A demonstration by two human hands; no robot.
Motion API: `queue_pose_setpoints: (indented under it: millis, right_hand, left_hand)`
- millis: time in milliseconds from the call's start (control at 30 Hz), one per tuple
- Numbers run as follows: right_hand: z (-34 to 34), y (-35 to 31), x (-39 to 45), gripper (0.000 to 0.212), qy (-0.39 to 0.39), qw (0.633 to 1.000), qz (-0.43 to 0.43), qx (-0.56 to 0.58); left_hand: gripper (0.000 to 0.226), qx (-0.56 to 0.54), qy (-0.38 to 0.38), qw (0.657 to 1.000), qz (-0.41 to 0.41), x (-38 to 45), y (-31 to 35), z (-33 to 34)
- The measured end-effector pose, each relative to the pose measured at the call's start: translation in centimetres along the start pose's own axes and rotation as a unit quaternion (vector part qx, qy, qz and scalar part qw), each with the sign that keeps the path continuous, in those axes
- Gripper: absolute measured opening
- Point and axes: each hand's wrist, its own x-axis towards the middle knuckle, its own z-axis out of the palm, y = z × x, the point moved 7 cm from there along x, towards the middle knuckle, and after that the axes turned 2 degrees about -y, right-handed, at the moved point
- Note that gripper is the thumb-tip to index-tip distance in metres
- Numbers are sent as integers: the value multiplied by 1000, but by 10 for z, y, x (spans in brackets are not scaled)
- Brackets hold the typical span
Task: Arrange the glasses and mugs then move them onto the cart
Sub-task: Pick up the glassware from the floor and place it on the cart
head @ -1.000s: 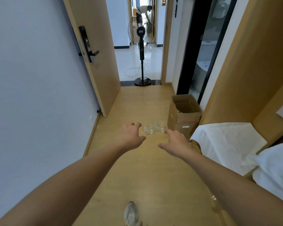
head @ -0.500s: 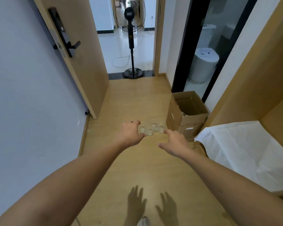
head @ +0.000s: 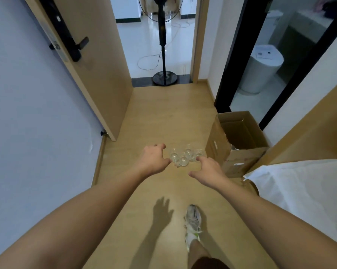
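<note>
Standing on the wooden floor (head: 163,117), a cluster of clear glasses (head: 185,156) is sitting just left of an open cardboard box (head: 239,140). The left hand (head: 154,158) and the right hand (head: 208,169) are reaching on either side of the cluster, fingers loosely curved and holding nothing. Whether the fingertips are touching the glass, I cannot tell.

I see an open cardboard box (head: 239,140) on the wooden floor (head: 163,117), just beside white bedding (head: 303,189) at right. A pedestal fan (head: 163,47) stands in the doorway ahead, beside an open wooden door (head: 97,61) with a black handle (head: 80,44). A white bin (head: 260,70) sits beyond the black-framed opening.
</note>
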Motion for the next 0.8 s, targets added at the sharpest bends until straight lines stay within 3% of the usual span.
queue_pose_setpoints:
  millis: [533,667,800]
  right_hand:
    - [-33,25,219,62,-88,990,63,90]
    - [-20,18,265,51,-105,988,81,84]
    - [16,18,314,53,-97,984,108,106]
  left_hand:
    - [61,1,-74,991,-113,230,-8,-5]
    - [60,-10,-96,990,-105,282,-24,12]
    - [60,-1,-136,987,-80,340,-48,52]
